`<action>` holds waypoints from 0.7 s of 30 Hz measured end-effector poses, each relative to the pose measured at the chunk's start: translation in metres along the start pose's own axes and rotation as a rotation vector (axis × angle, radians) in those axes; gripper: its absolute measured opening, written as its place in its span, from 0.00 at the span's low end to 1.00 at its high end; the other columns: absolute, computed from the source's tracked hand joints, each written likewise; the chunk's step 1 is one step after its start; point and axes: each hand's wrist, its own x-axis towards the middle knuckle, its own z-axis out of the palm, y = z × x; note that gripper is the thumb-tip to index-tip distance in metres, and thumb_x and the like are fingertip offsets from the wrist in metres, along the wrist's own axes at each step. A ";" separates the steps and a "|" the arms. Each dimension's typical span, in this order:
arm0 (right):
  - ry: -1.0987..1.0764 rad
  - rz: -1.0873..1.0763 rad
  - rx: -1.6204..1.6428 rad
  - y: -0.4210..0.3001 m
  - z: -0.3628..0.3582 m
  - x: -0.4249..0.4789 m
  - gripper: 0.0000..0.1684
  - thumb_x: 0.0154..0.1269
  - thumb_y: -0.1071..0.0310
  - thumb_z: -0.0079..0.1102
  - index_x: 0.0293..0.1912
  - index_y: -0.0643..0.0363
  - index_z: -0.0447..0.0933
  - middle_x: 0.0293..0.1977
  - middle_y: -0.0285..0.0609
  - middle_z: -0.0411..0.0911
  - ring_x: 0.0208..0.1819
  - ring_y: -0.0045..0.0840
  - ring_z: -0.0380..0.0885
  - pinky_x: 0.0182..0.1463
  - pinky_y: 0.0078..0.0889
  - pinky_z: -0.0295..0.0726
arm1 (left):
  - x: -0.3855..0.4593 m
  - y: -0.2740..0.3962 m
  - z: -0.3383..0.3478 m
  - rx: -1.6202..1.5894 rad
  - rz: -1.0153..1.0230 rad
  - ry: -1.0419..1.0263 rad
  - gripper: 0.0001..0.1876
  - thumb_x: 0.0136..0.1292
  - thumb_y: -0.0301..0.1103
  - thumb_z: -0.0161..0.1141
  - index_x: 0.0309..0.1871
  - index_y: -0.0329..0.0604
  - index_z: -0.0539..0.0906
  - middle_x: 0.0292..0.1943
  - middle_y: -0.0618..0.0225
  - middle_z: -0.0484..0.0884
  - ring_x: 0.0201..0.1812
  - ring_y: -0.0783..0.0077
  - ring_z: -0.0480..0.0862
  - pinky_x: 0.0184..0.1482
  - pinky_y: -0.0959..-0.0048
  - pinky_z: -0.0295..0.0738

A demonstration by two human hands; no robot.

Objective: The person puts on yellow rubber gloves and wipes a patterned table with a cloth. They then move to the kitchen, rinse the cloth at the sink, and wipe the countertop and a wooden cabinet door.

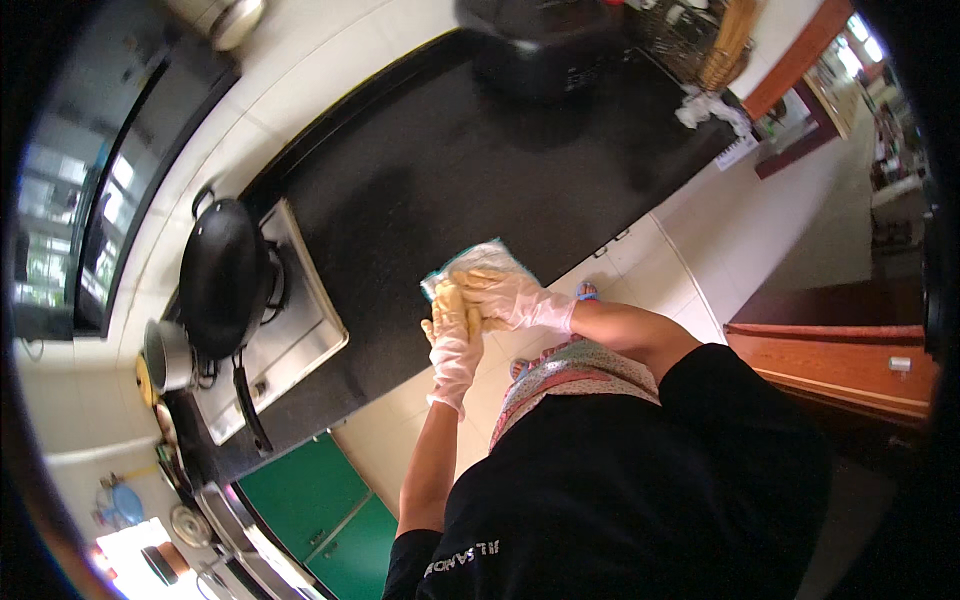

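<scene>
Both my hands wear thin, translucent gloves, with yellowish fingers showing. My right hand (pixel 502 298) lies over a pale cleaning cloth (pixel 491 257) with a teal edge, near the front edge of the black countertop (pixel 420 187). Beside it, my left hand (pixel 454 330) has its fingers stretched over the cloth's left part. The two hands touch or overlap. Whether the fingers grip the cloth's underside is hidden.
On the left, a black wok (pixel 223 277) stands on a steel gas stove (pixel 300 337), its handle towards the front, beside a grey pot (pixel 169 355). A large black appliance (pixel 532 52) stands at the back. A wire rack (pixel 679 37) is at the back right.
</scene>
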 end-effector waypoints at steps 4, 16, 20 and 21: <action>-0.031 0.196 -0.091 0.057 -0.059 -0.054 0.44 0.66 0.34 0.52 0.74 0.42 0.60 0.76 0.38 0.57 0.78 0.35 0.53 0.82 0.43 0.47 | 0.061 0.077 0.011 0.341 0.208 -0.236 0.37 0.74 0.48 0.49 0.80 0.43 0.50 0.80 0.51 0.48 0.78 0.46 0.55 0.73 0.35 0.48; 0.083 0.500 -0.314 0.312 -0.183 -0.144 0.41 0.62 0.38 0.58 0.72 0.36 0.66 0.75 0.30 0.59 0.78 0.34 0.52 0.81 0.44 0.46 | 0.266 0.265 0.119 0.334 0.396 -0.347 0.36 0.75 0.42 0.45 0.80 0.37 0.48 0.78 0.48 0.54 0.76 0.49 0.60 0.74 0.42 0.53; 0.265 0.716 -0.332 0.387 -0.206 -0.158 0.40 0.62 0.36 0.59 0.70 0.39 0.68 0.74 0.35 0.60 0.78 0.39 0.52 0.79 0.45 0.48 | 0.335 0.319 0.135 0.348 0.418 -0.436 0.36 0.75 0.42 0.47 0.80 0.38 0.48 0.80 0.48 0.47 0.78 0.46 0.56 0.74 0.41 0.51; 0.297 0.804 -0.377 0.403 -0.212 -0.163 0.40 0.62 0.37 0.59 0.70 0.39 0.68 0.74 0.36 0.60 0.78 0.40 0.52 0.79 0.46 0.50 | 0.350 0.328 0.149 0.351 0.447 -0.420 0.36 0.74 0.42 0.47 0.79 0.39 0.48 0.80 0.48 0.48 0.78 0.47 0.55 0.75 0.41 0.50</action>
